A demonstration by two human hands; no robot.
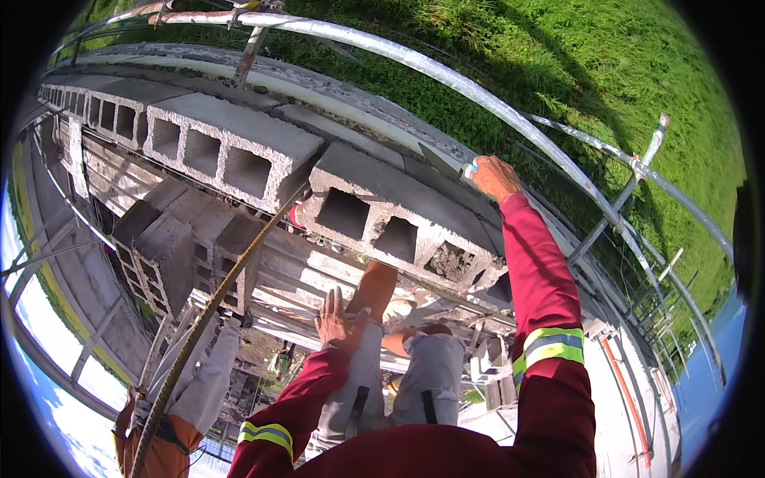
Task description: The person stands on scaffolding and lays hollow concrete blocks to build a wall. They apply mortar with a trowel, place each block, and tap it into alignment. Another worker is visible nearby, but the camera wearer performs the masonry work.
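Observation:
My right hand [496, 177] is closed around the handle of a trowel [438, 162], reaching over the far side of a row of hollow concrete blocks. The trowel's blade points left, along the top of the wall. Directly in front of me lies a grey hollow concrete block [414, 201], its cores facing me and one of them partly filled with rough mortar. Another hollow block [239, 131] continues the row to the left, with a gap between the two. My left hand [339, 323] rests on my leg near the knee, fingers spread, holding nothing.
A rusty rebar [231, 279] slants up from the lower left to the gap between blocks. Behind it are stacked blocks [163, 247] and another person's legs [199, 390]. Scaffold pipes [446, 72] curve beyond the wall, with grass [621, 72] past them. My boot [374, 288] stands below the block.

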